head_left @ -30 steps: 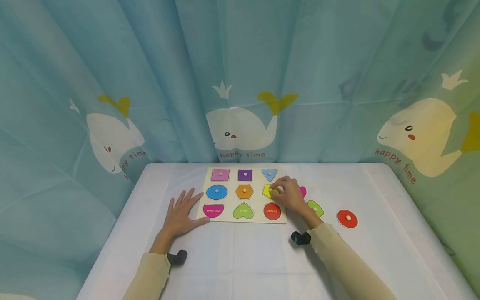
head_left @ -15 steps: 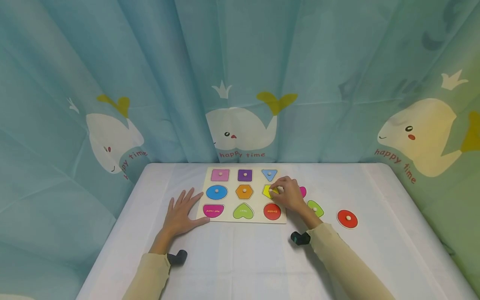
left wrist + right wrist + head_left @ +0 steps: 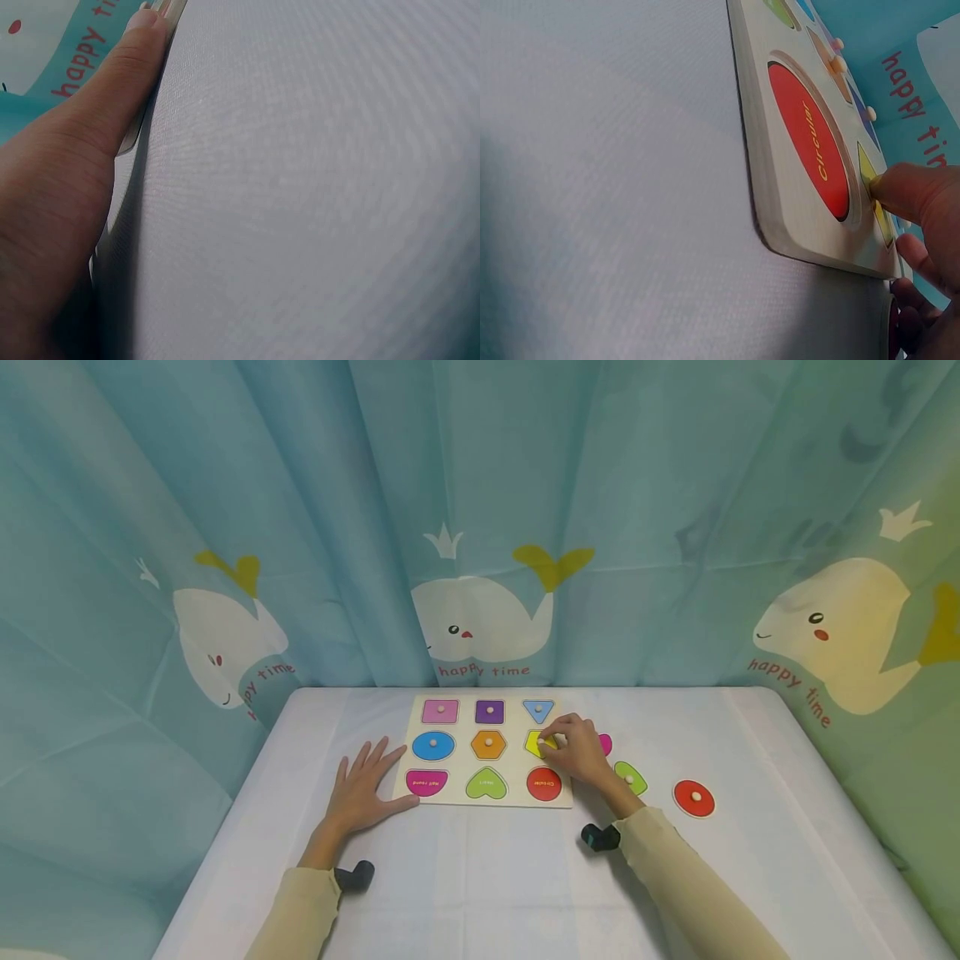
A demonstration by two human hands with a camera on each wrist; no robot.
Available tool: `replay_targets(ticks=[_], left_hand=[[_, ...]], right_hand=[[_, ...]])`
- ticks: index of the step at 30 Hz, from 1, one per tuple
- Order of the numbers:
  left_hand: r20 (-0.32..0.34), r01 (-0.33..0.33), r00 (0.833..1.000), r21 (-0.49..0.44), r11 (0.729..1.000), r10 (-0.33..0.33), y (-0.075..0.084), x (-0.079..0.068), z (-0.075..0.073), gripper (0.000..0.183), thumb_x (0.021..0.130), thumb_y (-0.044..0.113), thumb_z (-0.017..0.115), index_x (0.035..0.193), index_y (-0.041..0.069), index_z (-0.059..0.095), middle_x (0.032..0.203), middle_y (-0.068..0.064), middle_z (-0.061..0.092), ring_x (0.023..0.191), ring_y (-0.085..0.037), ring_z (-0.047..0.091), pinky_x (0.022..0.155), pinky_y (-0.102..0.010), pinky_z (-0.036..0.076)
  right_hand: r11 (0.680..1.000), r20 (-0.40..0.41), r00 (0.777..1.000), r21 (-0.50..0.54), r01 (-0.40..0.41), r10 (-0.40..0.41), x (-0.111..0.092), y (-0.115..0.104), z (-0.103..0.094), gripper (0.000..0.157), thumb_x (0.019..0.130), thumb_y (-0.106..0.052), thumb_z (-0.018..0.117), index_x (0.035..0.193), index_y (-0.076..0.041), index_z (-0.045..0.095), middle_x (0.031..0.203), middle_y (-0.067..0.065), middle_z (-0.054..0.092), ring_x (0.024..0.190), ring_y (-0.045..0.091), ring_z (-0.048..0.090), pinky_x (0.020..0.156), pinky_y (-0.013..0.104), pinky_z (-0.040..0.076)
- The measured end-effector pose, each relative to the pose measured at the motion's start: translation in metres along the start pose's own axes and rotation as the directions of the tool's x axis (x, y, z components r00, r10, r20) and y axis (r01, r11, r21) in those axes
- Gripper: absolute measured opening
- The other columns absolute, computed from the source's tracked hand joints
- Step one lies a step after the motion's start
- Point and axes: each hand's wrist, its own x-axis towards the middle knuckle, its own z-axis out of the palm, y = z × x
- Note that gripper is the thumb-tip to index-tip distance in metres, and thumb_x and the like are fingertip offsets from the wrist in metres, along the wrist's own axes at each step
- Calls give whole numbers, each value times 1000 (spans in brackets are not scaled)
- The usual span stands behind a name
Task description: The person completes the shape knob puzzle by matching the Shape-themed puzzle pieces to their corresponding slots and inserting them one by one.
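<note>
My right hand (image 3: 577, 752) pinches the knob of a yellow pentagon puzzle piece (image 3: 532, 742) between thumb and fingers. That piece lies in its slot at the right of a pale wooden peg puzzle board (image 3: 462, 766). Along the board's left edge spreads my left hand (image 3: 363, 795), fingers straight, thumb at the near corner. Knobbed pieces fill the two far rows, among them an orange hexagon (image 3: 482, 746) and a blue oval (image 3: 422, 744). In the near row, printed slots show, including a red one marked "Circular" (image 3: 802, 127) in the right wrist view.
Loose pieces lie right of the board: a magenta one (image 3: 606, 745) partly behind my right hand, a green heart-like one (image 3: 634, 774) partly covered by the wrist, and a red circle (image 3: 686, 793). A blue curtain (image 3: 480, 485) hangs behind the white-covered table (image 3: 480, 893).
</note>
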Motion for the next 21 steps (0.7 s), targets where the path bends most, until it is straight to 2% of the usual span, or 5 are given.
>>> replay_targets(ticks=[7, 12, 16, 21], left_hand=[[16, 10, 1000, 5, 1000, -10, 0, 1, 0, 96, 78, 62, 76, 158, 20, 43, 168, -16, 25, 155, -44, 12, 118, -73, 1], [2, 3, 1000, -1, 1000, -3, -2, 0, 1, 96, 78, 62, 76, 157, 19, 43, 168, -17, 26, 155, -45, 13, 118, -74, 2], [9, 4, 1000, 1, 1000, -4, -3, 0, 2, 96, 78, 61, 76, 158, 20, 42, 168, -16, 25, 155, -44, 13, 119, -73, 1], [6, 1, 1000, 7, 1000, -1, -2, 0, 2, 96, 78, 62, 75, 158, 20, 42, 168, -15, 25, 155, -43, 13, 119, -73, 2]], right_hand=[[1000, 9, 1000, 5, 7, -7, 0, 1, -1, 17, 88, -19, 80, 103, -11, 81, 124, 16, 62, 117, 35, 52, 94, 50, 50], [1000, 65, 997, 1, 29, -29, 3, 2, -6, 17, 89, -18, 79, 105, -12, 80, 125, 16, 61, 118, 35, 50, 93, 50, 50], [995, 106, 989, 9, 101, -101, 3, 4, -16, 21, 90, -16, 79, 111, -10, 79, 119, 14, 63, 106, 32, 54, 85, 44, 50], [976, 63, 974, 22, 215, -216, 0, 11, -33, 26, 90, -12, 79, 116, -6, 76, 114, 14, 67, 93, 28, 60, 80, 39, 55]])
